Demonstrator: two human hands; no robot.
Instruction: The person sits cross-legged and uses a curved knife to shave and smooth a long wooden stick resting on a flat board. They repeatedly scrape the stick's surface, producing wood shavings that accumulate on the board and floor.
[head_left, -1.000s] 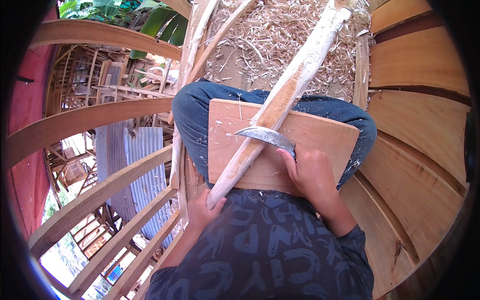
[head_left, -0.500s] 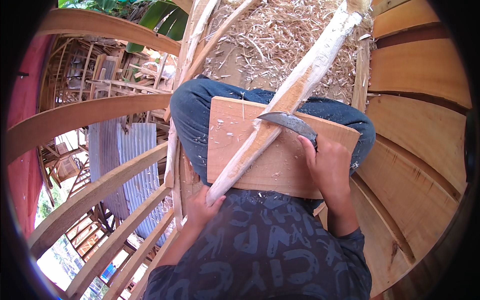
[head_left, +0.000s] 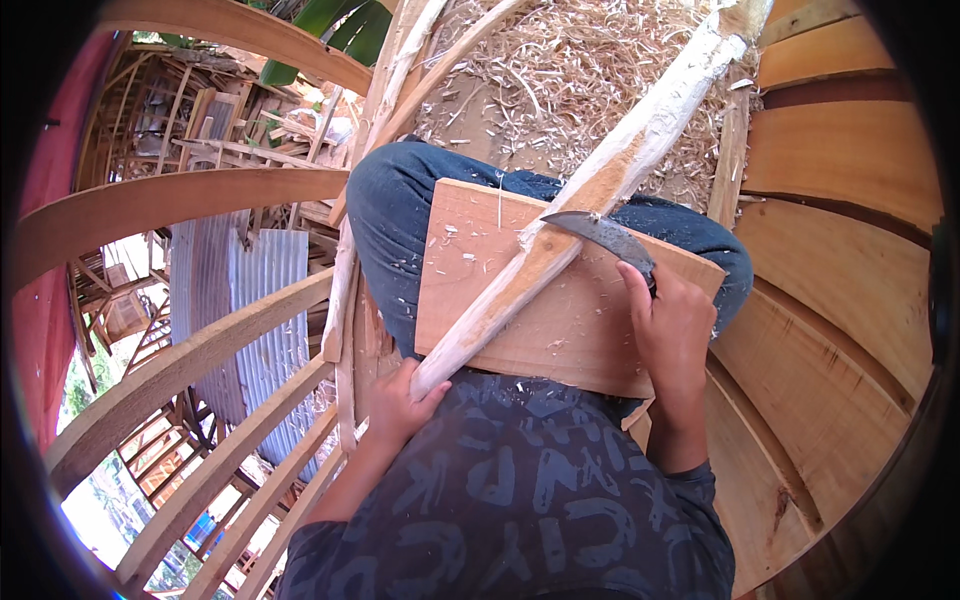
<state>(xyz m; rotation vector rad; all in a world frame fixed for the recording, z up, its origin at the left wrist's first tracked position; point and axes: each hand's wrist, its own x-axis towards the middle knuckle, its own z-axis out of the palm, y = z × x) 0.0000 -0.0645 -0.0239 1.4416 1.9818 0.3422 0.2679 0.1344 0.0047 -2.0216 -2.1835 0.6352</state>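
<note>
A long, pale, partly peeled wooden pole [head_left: 640, 140] slants from my lap up to the far right. My left hand [head_left: 399, 402] is closed around its near end, beside my shirt. In my right hand [head_left: 672, 318] is a knife with a dark curved blade [head_left: 597, 233]; the blade lies across the pole, its handle mostly hidden by my fingers. Under the pole a flat wooden board [head_left: 480, 235] rests on my thighs, sprinkled with small chips. A tan, freshly cut strip shows along the pole on both sides of the blade.
Curled shavings [head_left: 540, 75] cover the floor ahead. Wide planks [head_left: 840, 260] form a curved wall on my right. Spaced wooden slats [head_left: 190, 370] stand on my left, with corrugated metal sheets [head_left: 268, 340] and stacked lumber beyond. Another peeled pole [head_left: 342, 290] stands beside my left knee.
The knife and my right hand have shifted slightly right and up in the view. The whole view has also turned a little. My left hand keeps its hold on the pole.
</note>
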